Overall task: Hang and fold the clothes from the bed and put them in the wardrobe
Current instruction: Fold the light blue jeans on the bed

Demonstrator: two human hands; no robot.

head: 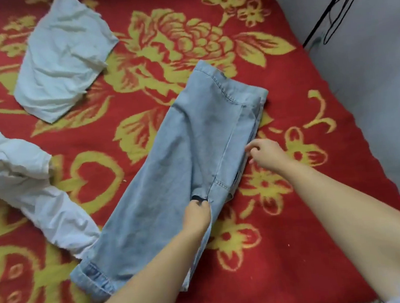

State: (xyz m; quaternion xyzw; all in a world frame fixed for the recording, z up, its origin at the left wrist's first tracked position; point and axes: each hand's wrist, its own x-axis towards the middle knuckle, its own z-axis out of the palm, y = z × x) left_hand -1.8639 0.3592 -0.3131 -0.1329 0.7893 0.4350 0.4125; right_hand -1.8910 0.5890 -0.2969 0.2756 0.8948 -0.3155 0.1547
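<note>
Jeans (171,168): pale denim, laid lengthwise on the bed (287,252), folded leg over leg, stretching away from both hands.
Left hand (196,215): fingers curled, pinching the crotch seam.
Right hand (265,154): fingers bent, nipping the layered side edge just beyond the left hand.
Handling: judged soft but weighty; thick seams and waistband give firm holds, and stacked layers may slide apart.
White garments (62,59): crumpled, well left of the left hand.
</note>
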